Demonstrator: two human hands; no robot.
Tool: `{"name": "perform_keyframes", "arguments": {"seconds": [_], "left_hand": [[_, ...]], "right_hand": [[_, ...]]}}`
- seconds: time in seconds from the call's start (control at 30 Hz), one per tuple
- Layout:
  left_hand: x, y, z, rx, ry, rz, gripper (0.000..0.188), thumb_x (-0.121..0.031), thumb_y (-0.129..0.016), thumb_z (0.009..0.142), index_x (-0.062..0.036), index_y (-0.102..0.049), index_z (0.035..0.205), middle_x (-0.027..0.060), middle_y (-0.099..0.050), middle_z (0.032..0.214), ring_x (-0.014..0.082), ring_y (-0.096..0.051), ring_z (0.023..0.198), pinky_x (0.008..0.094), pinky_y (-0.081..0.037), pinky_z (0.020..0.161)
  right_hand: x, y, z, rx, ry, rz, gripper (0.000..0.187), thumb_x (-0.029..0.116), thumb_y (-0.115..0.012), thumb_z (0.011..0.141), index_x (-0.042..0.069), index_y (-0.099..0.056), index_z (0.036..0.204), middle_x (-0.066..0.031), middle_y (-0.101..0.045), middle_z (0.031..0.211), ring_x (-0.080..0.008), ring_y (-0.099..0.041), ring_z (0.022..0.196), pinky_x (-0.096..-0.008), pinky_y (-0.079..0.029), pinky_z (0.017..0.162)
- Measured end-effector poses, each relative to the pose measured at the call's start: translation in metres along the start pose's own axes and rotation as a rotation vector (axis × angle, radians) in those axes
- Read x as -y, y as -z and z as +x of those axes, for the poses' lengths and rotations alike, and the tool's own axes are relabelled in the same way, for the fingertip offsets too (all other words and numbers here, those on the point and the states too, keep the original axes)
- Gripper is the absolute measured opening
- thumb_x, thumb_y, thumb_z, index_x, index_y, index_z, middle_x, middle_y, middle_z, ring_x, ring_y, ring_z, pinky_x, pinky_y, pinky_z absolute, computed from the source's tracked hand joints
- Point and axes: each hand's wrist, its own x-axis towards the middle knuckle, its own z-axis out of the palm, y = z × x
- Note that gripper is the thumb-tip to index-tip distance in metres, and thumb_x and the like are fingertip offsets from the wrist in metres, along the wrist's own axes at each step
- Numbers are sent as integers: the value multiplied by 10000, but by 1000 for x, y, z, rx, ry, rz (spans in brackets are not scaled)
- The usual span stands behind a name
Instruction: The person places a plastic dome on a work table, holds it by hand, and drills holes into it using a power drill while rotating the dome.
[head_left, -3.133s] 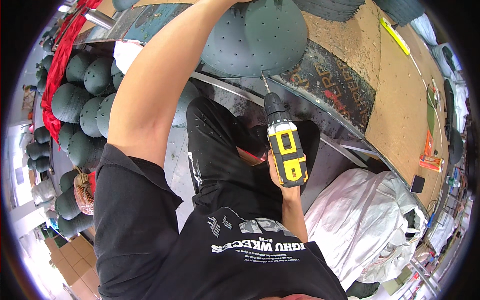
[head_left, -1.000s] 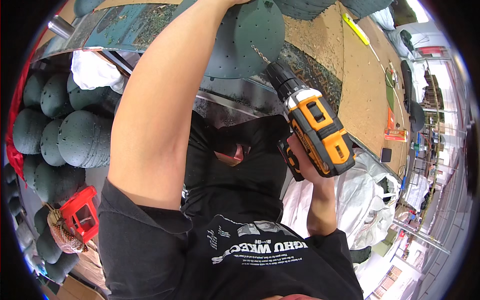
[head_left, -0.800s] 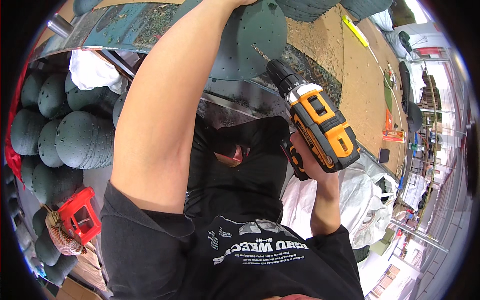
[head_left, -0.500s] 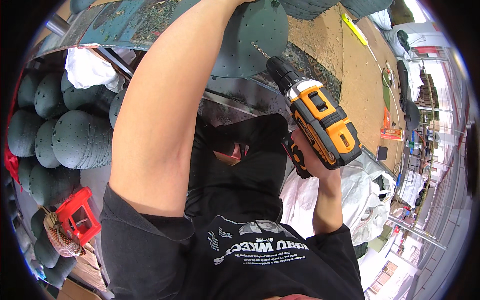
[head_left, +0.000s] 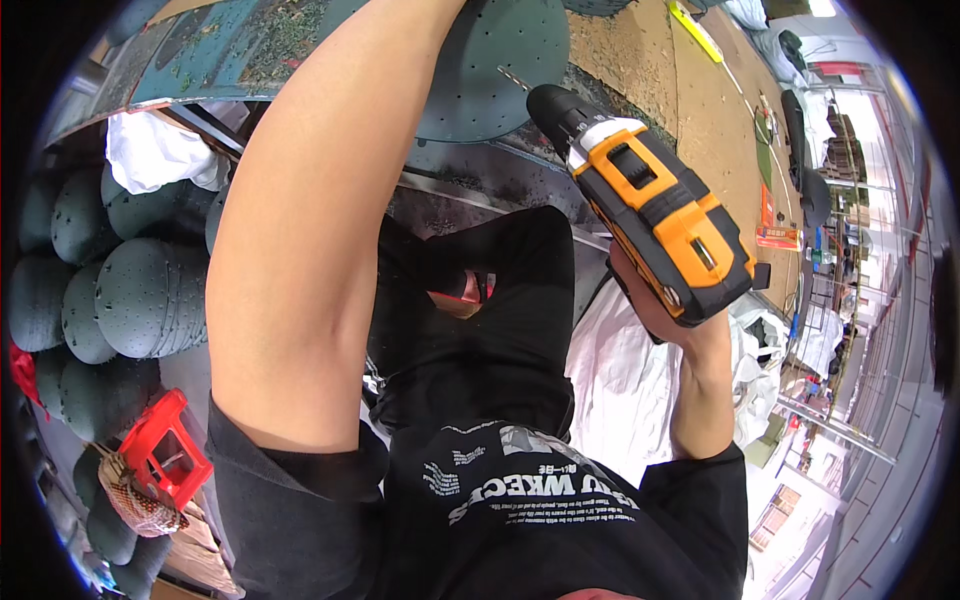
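Hidden and cut-off parts of a drilling scene.
The left hand is out of sight past the top edge, beyond the disc (head_left: 490, 60). The drill (head_left: 650, 205) covers most of the right hand (head_left: 650, 305), hiding its grip. Far shelves at right are too small to make out.

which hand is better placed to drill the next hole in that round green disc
Right, probably. The right hand grips the orange drill, its bit close to the green disc. The left arm reaches up over the disc; its hand is out of view.
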Motion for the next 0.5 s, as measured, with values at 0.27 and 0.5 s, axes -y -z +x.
{"name": "perform_keyframes", "arguments": {"seconds": [0.27, 0.5], "left_hand": [[-2, 5, -4, -38, 24, 26, 398, -267, -491, 842, 61, -714, 818, 301, -677, 925, 430, -677, 900, 476, -527, 851], [-6, 1, -3, -114, -34, 26, 408, -274, -490, 851, 72, -706, 837, 304, -673, 898, 441, -669, 880, 486, -517, 845]], "right_hand": [[5, -22, 65, 173, -378, 330, 380, 138, -773, 739, 23, -642, 1077, -120, -691, 1009, -303, -662, 955, -365, -522, 853], [5, -6, 47, 127, -302, 307, 399, 139, -782, 750, 58, -647, 1117, -133, -673, 1102, -321, -630, 1020, -397, -491, 916]]}}
